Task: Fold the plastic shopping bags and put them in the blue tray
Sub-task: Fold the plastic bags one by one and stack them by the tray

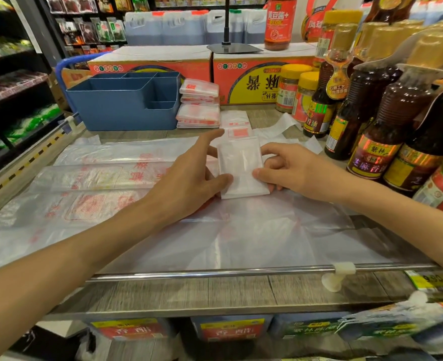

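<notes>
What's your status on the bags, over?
Left hand and right hand both pinch the folded bag over flat bags. Blue tray empty as far as seen; folded stack beside it. Path clear.

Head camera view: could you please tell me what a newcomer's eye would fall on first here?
First, the two hands at the centre: the left hand and right hand pinch a small folded plastic bag from either side, above flat unfolded bags spread across the shelf. Behind them stands the blue tray, with a stack of folded bags just to its right. Dark sauce bottles crowd the right edge.
</notes>
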